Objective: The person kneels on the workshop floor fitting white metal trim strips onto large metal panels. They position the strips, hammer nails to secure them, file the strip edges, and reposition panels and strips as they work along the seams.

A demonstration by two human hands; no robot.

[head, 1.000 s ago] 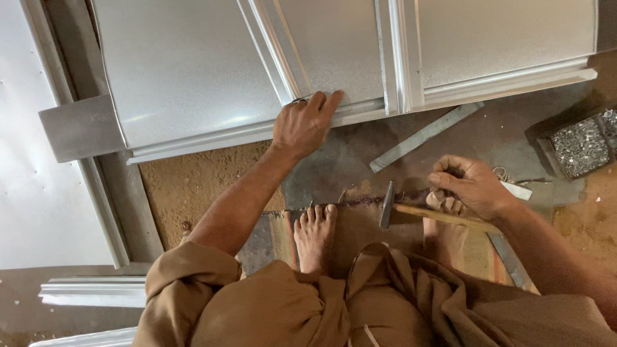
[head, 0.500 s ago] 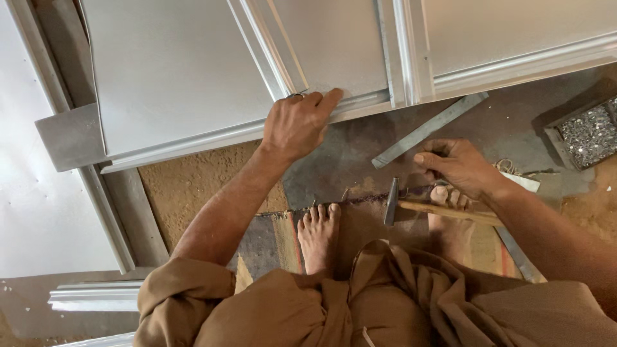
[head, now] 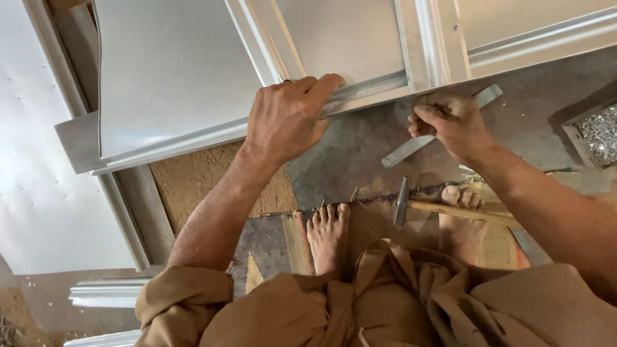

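Observation:
My left hand (head: 289,119) grips the lower folded edge of a large grey sheet-metal panel (head: 173,77), fingers curled over the rim. My right hand (head: 450,122) is at the same edge further right, fingertips pinched together above a flat metal strip (head: 402,151) lying on the floor. Anything between those fingers is too small to make out. A hammer (head: 402,202) with a wooden handle lies on the floor below my right hand, beside my bare right foot (head: 459,225). My bare left foot (head: 328,234) rests on a patterned mat (head: 270,241).
A box of small shiny metal pieces (head: 598,132) stands at the right edge. A white sheet (head: 38,160) covers the left side, with grey metal rails (head: 138,205) beside it and short metal profiles (head: 106,292) at lower left. Sandy floor (head: 193,177) shows under the panel.
My right hand left the hammer's handle and rose to the panel's edge. The hammer stays on the floor. My left hand keeps its grip on the panel.

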